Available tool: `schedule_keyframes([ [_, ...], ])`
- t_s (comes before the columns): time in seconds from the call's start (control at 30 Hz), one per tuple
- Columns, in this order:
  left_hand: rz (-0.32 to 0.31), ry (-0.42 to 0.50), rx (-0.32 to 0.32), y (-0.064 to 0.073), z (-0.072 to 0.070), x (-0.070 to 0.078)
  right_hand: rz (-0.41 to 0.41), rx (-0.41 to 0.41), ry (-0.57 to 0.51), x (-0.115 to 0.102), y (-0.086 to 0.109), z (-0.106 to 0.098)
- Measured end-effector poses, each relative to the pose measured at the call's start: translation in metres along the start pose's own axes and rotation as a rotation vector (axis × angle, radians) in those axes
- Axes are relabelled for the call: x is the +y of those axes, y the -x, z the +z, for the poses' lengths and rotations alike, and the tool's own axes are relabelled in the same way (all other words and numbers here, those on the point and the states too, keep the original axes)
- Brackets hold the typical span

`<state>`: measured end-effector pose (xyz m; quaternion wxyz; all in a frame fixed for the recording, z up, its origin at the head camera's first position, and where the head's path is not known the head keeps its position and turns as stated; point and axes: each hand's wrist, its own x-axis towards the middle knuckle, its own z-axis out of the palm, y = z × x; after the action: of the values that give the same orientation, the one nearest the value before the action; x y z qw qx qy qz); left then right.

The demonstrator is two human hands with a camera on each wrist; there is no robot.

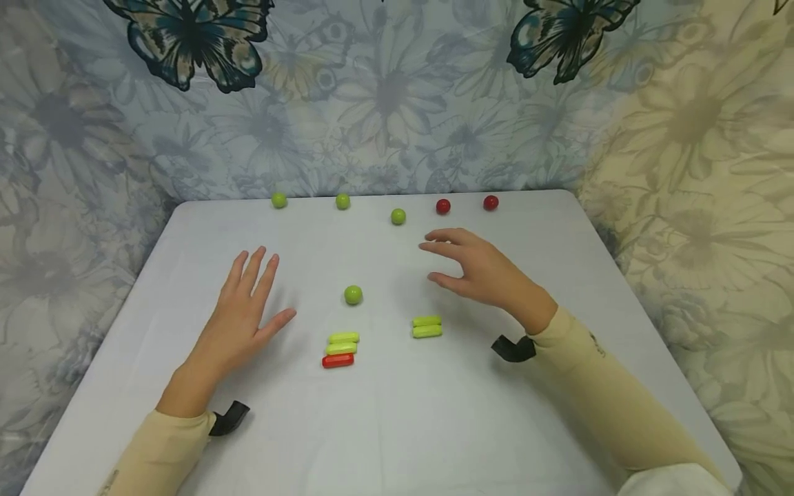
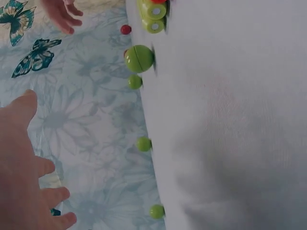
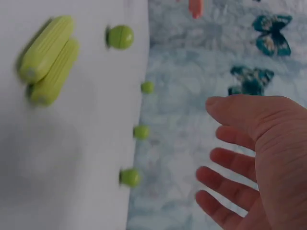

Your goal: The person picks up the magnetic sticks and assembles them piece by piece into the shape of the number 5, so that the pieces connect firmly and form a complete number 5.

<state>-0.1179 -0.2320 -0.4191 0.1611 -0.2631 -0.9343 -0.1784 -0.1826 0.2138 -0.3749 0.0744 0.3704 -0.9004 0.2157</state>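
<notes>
Nearest green ball (image 1: 353, 295) is sitting mid-table, between the hands and apart from both. Left hand (image 1: 232, 327) is hovering left of it, fingers spreading apart. Right hand (image 1: 484, 274) is hovering right of it, fingers and thumb standing apart. Right-hand pair of yellow-green sticks (image 1: 426, 331) is lying nearer the wearer; left-hand pair (image 1: 342, 348) is lying beside a red stick (image 1: 338, 361). Three green balls (image 1: 342, 201) and two red balls (image 1: 443, 207) are resting near the white table's (image 1: 403, 427) far edge. Floral backdrop (image 1: 389, 96) is hanging behind.
</notes>
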Motion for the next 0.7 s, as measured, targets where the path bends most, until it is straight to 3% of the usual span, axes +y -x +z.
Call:
schedule_keyframes([
  [0.17,0.02,0.047,-0.05,-0.004,0.015,0.006,-0.02,-0.137,-0.081,-0.012,-0.035,0.014],
  [0.33,-0.001,0.069,-0.085,-0.005,0.022,0.008,-0.065,-0.242,-0.114,-0.017,-0.064,0.039],
  [0.7,-0.043,0.037,-0.126,-0.001,0.031,0.009,-0.066,-0.354,-0.157,-0.021,-0.092,0.082],
])
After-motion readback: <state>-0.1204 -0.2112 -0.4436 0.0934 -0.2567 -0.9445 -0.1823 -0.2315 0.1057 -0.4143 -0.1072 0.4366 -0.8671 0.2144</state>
